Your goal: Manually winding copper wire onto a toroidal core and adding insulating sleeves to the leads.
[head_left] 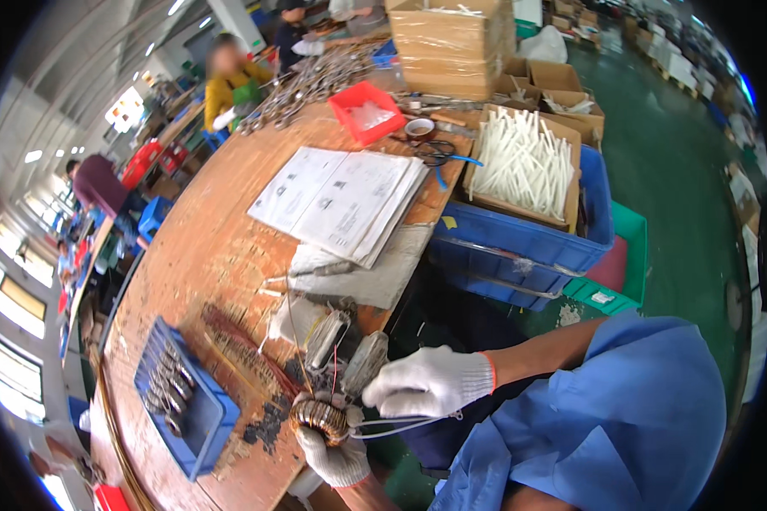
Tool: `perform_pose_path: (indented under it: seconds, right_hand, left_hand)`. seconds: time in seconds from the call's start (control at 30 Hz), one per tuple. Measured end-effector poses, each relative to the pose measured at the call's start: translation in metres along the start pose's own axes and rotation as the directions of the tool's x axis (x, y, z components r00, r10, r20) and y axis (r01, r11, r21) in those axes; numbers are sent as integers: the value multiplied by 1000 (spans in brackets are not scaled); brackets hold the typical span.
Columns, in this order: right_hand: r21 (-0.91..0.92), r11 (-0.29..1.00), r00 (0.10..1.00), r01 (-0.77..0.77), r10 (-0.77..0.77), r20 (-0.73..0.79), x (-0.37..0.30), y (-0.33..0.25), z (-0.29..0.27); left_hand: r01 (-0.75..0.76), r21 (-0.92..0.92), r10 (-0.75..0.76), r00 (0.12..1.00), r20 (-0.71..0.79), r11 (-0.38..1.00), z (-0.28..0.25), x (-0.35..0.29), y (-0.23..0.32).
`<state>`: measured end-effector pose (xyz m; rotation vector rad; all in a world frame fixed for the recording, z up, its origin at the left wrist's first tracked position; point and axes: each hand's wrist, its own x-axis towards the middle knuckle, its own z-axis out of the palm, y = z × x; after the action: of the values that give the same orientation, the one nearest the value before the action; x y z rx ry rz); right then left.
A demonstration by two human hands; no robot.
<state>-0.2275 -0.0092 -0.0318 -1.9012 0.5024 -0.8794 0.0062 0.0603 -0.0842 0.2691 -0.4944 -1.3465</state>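
A ring-shaped coil [319,416] wound with copper-coloured wire stands at the table's near edge. My left hand [337,460], in a white knit glove, grips it from below. Wires rise from the coil toward a metal clamp-like fixture [325,339] partly wrapped in pale material. To the right of the coil, my gloved right hand [435,383] is closed, fingers curled beside the fixture; whatever they hold is hidden. A pale looped strand [400,428] runs from the coil's right side beneath that hand.
Left of the coil sits a blue tray [198,443] with several metal-coloured coils. Reddish wires [247,345] lie between. Beyond are printed sheets [337,200], a red bin [366,111] and scissors [435,153]. At right, a box of white strips [524,166] rests on a blue crate [511,255]. People work farther off.
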Motion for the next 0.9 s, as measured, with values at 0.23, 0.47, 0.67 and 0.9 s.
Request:
perform_pose_path:
  seconds: [0.23, 0.47, 0.67, 0.9]
  right_hand:
    - [250, 811, 791, -529, 365, 491, 9, -13, 9]
    - [229, 709, 676, -667, 447, 586, 25, -18, 44]
    - [-77, 953, 841, -292, 294, 455, 36, -12, 41]
    - [1, 912, 864, -411, 389, 320, 46, -3, 30]
  left_hand:
    - [-45, 45, 42, 998, 55, 998, 2, 10, 7]
    - [68, -37, -76, 950, -302, 997, -5, 4, 22]
    - [146, -40, -148, 876, -460, 988, -11, 6, 61]
    - [185, -73, -196, 838, -509, 980, -37, -8, 120]
